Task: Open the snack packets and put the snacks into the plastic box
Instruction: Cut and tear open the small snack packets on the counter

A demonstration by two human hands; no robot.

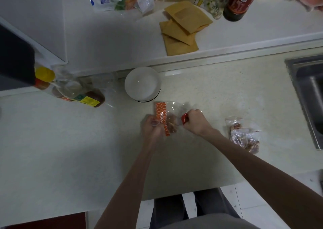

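Above mid-counter, a snack packet [165,119] stretched between left hand [152,127], fingers curled round its left end, and right hand [195,122], pinching the red-tipped right end. Likely risk: a sudden tear scattering snacks over the counter [192,159] short of the round plastic box [142,83], just behind near the back edge. More packets [244,136] waiting right, toward the sink [309,92]. Open room left and toward the front edge.

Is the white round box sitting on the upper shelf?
No, the white round box stands on the lower counter, just beyond the hands.
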